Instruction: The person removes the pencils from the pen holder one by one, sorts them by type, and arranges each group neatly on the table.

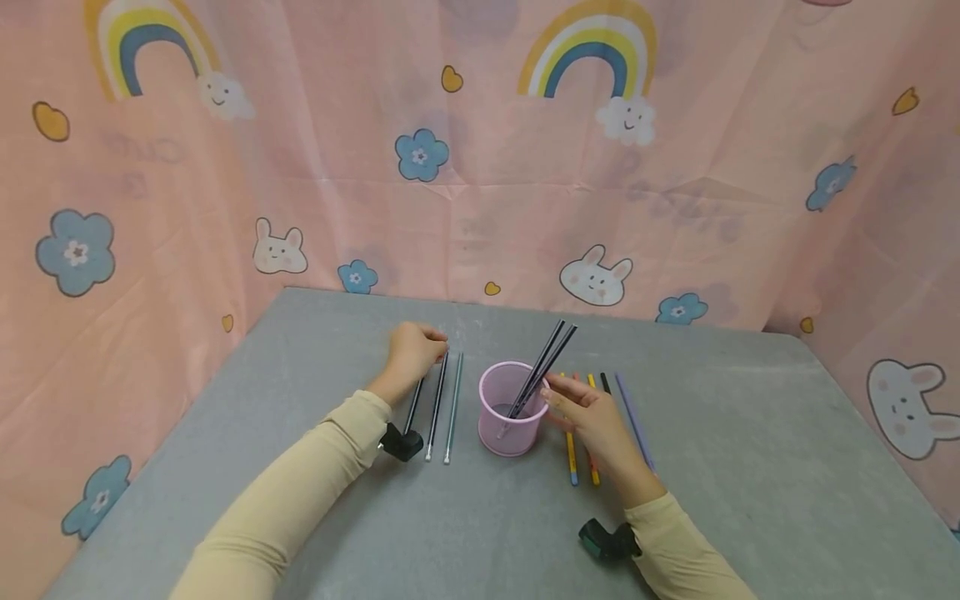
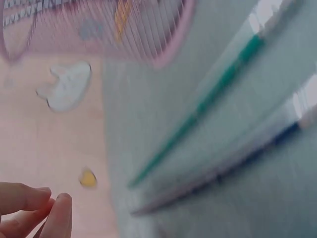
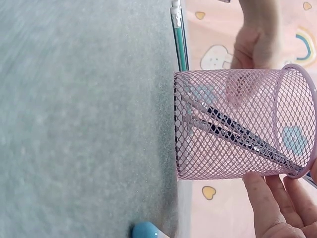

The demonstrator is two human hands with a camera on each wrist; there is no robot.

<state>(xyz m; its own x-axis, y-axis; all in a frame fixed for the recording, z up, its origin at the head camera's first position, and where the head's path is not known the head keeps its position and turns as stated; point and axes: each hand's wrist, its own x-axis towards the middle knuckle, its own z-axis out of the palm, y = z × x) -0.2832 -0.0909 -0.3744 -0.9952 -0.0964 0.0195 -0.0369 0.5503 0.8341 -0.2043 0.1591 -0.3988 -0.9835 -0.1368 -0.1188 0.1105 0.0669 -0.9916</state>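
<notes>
A pink mesh pencil cup [image 1: 508, 433] stands upright on the table, two dark pencils [image 1: 542, 367] leaning inside it toward the right. My right hand [image 1: 596, 421] holds the cup at the right of its rim; in the right wrist view several fingertips touch the mesh. To the left of the cup, my left hand [image 1: 412, 354] has thumb and fingertips close together near the far end of a dark pencil [image 1: 437, 408]. Whether it pinches anything is unclear. A green pencil [image 1: 453, 408] lies beside that one. Another dark pencil [image 1: 413, 407] is partly hidden by my left wrist.
Yellow, orange and black pens or pencils lie right of the cup, partly covered by my right hand, with a purple one [image 1: 634, 421] outermost. The grey table [image 1: 750, 433] meets a pink patterned cloth [image 1: 480, 225] at its back and sides.
</notes>
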